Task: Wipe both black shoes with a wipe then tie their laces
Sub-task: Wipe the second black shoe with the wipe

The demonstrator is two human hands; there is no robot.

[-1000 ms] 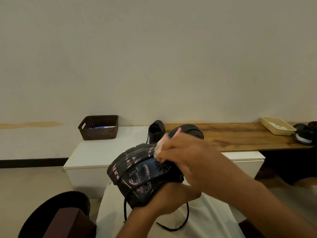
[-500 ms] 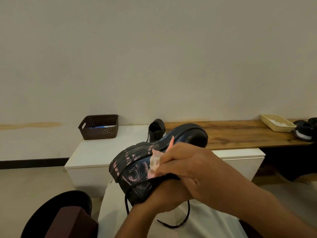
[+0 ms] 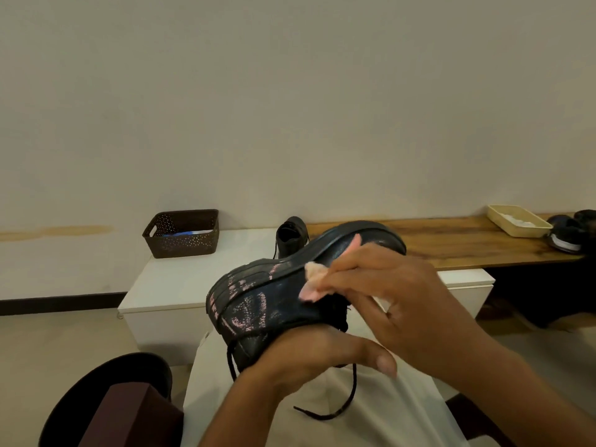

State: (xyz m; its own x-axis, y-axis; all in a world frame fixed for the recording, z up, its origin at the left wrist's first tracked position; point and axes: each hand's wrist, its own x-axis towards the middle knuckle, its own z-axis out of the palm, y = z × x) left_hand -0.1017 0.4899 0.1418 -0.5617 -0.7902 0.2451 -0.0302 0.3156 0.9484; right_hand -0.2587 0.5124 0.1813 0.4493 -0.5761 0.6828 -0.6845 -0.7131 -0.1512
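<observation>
White counter (image 3: pixel 200 279) against a plain wall; second shoe (image 3: pixel 292 235) is stood on it beside a basket (image 3: pixel 182 233). Shoe (image 3: pixel 283 291) is gripped sole-up by left hand (image 3: pixel 309 353); wipe (image 3: pixel 314 280) is pinched against its sole by right hand (image 3: pixel 396 295).

a home entryway: low white cabinet (image 3: pixel 200 279), wooden bench (image 3: pixel 467 243), shoes (image 3: pixel 567 235).

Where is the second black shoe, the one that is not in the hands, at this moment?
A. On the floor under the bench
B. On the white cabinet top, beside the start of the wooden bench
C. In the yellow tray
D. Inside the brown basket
B. The second black shoe stands on the white cabinet, right of the brown basket and apart from it, at the near end of the wooden bench.
</observation>
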